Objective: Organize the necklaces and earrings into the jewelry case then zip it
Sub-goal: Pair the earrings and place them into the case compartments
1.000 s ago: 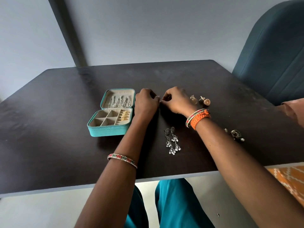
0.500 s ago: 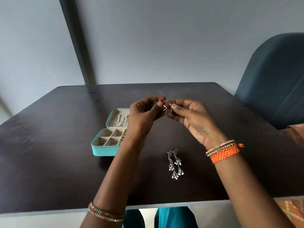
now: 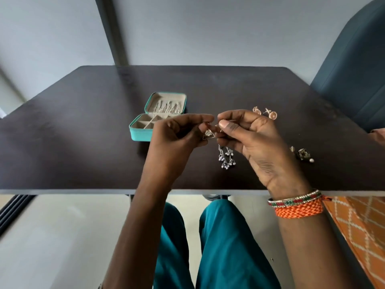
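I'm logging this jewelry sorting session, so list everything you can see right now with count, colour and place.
Dark wooden table: one, dark brown, fills the middle of the view.
Turquoise zip jewelry case: one, teal with beige lining, open, left of centre.
Silver chains in the case lid: several, silver, in the raised lid.
Small triangular gold earring: one, gold, held between both hands.
Silver beaded dangle earrings: two, silver, on the table under the right hand.
Round rose-gold stud earrings: two, rose-gold, beyond the right hand.
Dark metal earrings with a pearl drop: count unclear, far right.
Blue upholstered chair: one, right edge.
Left hand: pinches the triangular earring.
Right hand: pinches something small by that earring.
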Demonstrator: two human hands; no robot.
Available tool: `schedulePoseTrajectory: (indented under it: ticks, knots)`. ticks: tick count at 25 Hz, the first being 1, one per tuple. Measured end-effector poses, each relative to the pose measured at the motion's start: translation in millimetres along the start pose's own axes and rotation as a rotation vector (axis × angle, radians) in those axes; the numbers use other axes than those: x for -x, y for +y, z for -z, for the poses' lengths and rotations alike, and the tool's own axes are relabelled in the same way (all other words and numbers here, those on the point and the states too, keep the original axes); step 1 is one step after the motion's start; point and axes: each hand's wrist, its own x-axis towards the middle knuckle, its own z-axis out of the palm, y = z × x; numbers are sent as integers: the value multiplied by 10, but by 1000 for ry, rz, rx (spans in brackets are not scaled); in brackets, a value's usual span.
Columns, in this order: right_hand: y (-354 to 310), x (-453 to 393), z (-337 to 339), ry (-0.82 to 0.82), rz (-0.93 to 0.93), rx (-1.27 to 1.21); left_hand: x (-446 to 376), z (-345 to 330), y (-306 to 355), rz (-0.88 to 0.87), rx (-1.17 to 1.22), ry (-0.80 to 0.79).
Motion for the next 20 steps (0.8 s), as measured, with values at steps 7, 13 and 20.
schedulePoseTrajectory:
  ticks: [7, 13, 20]
  knots:
    - [-15, 344, 9, -38, -20, -1, 288, 108, 70, 164, 154, -117]
    - [-151, 511, 9, -104, 48, 199, 403, 172, 201, 146, 119, -187]
    - [-194, 594, -43, -93, 79, 231, 502, 213, 233, 96, 87, -141]
